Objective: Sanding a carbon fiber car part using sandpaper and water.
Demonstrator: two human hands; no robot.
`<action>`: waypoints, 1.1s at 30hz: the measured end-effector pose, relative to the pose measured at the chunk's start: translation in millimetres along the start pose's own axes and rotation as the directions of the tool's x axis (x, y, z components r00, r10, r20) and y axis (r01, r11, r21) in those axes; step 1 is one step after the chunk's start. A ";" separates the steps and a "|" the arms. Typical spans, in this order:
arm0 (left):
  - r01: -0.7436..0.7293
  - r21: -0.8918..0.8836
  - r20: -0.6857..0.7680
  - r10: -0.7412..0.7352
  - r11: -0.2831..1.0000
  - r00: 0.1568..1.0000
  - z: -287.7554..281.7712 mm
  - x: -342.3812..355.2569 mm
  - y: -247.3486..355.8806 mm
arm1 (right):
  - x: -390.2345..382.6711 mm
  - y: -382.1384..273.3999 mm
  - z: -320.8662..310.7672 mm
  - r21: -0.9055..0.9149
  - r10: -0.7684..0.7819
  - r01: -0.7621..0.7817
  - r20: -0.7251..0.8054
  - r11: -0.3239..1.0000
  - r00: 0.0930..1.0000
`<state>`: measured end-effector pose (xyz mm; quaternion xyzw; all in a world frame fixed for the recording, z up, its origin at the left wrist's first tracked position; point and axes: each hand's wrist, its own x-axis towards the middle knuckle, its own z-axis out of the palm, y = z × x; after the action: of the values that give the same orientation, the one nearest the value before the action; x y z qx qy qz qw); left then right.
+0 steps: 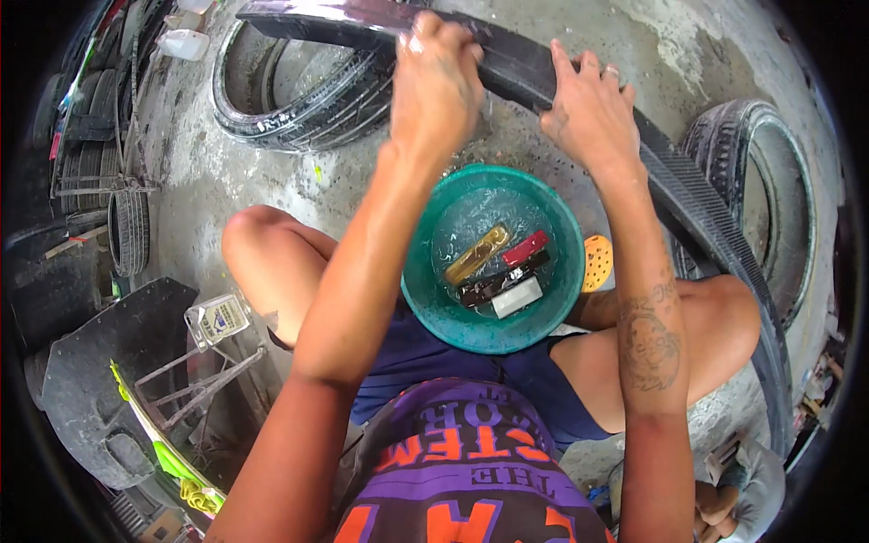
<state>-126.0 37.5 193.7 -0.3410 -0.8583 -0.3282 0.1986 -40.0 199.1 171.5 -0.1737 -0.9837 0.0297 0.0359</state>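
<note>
A long, curved black plastic strip [520, 77], wet and shiny at its left end, arches across the far side and down to the right. My left hand [438, 86] is closed against the strip, its fingers curled over the top; whatever lies under them is hidden. Farther right, my right hand [593, 113] grips the strip with its fingers over the far edge. Between my forearms stands a green basin [418, 299] of water. In it lie a yellowish block [477, 255], a red block [526, 247], a dark block [498, 282] and a white block [517, 298].
One tire [308, 131] lies beneath the strip's left part; another tire [697, 145] is at the right. A yellow piece with holes [596, 262] sits beside the basin. At left are a metal stand [204, 385], a black panel [90, 389] and a white jug [184, 43].
</note>
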 end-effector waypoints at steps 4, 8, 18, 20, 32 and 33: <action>-0.029 -0.195 0.133 0.055 0.980 0.990 -19.2 -50.6 13.1 | 0.0 1.1 0.4 0.007 -0.008 0.008 0.014 1.000 1.000; 0.183 -0.156 0.229 -0.145 0.971 0.962 -29.1 -69.3 -15.6 | 1.0 2.8 2.1 0.011 -0.041 0.040 0.011 0.999 0.999; 0.176 0.076 0.412 -0.192 0.981 0.891 -13.7 -60.3 -3.7 | 1.4 1.5 -2.2 0.005 -0.054 0.054 0.023 0.999 0.998; 0.174 0.095 0.400 -0.197 0.980 0.895 -19.8 -62.9 3.0 | 1.4 2.5 -1.7 0.019 -0.053 0.053 0.014 0.998 0.999; 0.167 0.026 -0.068 -0.165 0.986 0.984 -153.1 -39.7 -170.6 | 6.8 11.9 7.0 0.098 -0.117 0.121 -0.044 0.988 0.992; 0.162 0.142 -0.119 -0.145 0.977 0.982 -174.9 -36.1 -206.9 | 5.9 13.8 7.0 0.059 -0.090 0.091 -0.021 0.994 0.996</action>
<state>-228.8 -215.4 208.2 -0.2392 -0.8924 -0.2946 0.2441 -41.4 213.8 163.8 -0.1279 -0.9889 0.0561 0.0513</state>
